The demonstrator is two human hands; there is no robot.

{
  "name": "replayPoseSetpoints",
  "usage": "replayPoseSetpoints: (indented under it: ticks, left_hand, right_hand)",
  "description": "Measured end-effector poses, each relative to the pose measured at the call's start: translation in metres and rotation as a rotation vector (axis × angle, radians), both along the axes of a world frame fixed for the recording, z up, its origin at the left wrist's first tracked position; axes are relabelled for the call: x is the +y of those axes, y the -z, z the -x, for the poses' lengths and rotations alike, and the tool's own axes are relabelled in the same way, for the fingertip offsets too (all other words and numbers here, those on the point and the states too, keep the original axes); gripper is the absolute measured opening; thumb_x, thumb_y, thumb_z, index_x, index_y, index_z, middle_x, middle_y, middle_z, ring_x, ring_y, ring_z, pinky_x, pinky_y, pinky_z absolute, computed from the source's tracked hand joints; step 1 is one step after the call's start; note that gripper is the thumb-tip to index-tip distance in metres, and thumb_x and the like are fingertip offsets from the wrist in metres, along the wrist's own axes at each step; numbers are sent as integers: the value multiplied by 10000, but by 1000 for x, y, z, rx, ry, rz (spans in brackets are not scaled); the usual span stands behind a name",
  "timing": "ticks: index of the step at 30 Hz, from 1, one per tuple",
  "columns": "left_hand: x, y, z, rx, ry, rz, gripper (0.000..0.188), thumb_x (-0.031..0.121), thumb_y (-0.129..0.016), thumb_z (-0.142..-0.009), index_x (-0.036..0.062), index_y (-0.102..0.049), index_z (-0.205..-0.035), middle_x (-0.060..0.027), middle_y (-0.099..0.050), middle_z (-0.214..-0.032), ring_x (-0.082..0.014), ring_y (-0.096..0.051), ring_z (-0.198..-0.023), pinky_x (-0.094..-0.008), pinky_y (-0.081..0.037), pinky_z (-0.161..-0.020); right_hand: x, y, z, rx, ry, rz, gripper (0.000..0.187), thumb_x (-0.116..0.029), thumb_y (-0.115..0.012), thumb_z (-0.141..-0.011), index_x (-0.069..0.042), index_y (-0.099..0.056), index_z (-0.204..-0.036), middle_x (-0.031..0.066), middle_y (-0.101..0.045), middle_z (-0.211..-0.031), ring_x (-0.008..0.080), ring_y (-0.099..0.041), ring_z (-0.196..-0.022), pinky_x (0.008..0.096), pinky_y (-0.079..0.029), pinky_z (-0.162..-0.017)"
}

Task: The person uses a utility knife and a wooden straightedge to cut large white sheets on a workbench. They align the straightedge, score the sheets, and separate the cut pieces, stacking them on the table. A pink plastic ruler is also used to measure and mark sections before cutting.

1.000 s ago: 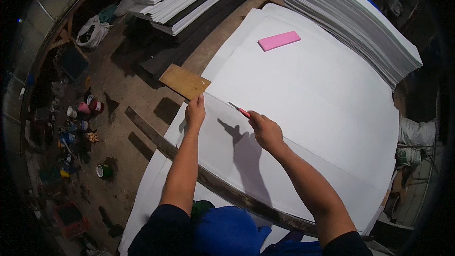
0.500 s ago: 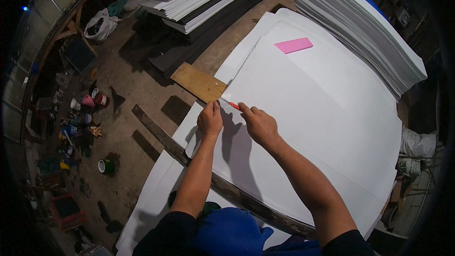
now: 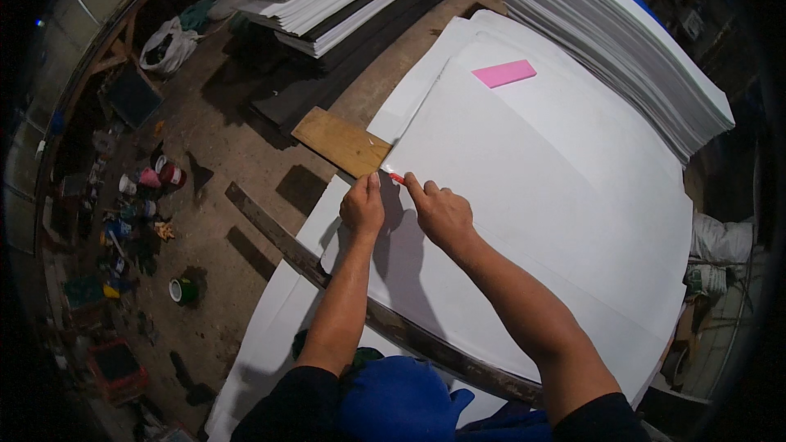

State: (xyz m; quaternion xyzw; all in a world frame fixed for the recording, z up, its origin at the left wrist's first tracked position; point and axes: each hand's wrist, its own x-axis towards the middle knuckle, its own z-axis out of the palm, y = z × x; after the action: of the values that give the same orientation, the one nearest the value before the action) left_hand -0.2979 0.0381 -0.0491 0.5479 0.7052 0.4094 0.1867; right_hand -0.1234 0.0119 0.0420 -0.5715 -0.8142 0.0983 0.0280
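Observation:
My right hand (image 3: 443,211) is closed around a red-handled cutter knife (image 3: 397,178), index finger stretched along it. The knife's tip rests at the left edge of a large white sheet (image 3: 532,196), beside a wooden board (image 3: 340,141) that juts out from under that edge. Just left of the knife, my left hand (image 3: 363,203) is closed on the sheet's edge with the thumb uppermost. Its fingertips are hidden. Toward the far end of the sheet lies a slanted pink block (image 3: 503,74).
A long dark bar (image 3: 274,229) crosses under the sheet's near side. Tall stacks of white and black sheets (image 3: 352,0) and white sheets (image 3: 622,57) stand beyond. Paint cans (image 3: 172,173), a green tin (image 3: 183,290) and clutter cover the left floor.
My right hand and the knife have shifted slightly left, closer to my left hand at the sheet's edge. My left hand keeps its place.

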Motion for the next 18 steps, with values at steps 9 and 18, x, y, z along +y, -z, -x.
replayPoseSetpoints:
  ticks: [9,18]
  left_hand:
    - [-10,15,1,-23,-1,29,527,493,-480,-1082,41,-685,-905,-184,-694,-814,-416,-668,-769,-517,-474,-677]
    - [-16,10,-4,6,-30,-61,482,427,-463,-1102,47,-694,-915,-171,-695,-826,-414,-674,-792,-515,-478,-679]
  right_hand:
    - [-55,22,-73,-69,70,15,528,-79,-565,-970,-186,-527,-1486,108,-680,-894,283,-713,-730,467,-564,-556]
    - [-39,7,-38,59,-12,-127,584,-80,-606,-944,-163,-485,-1509,111,-686,-929,276,-721,-733,422,-583,-516]
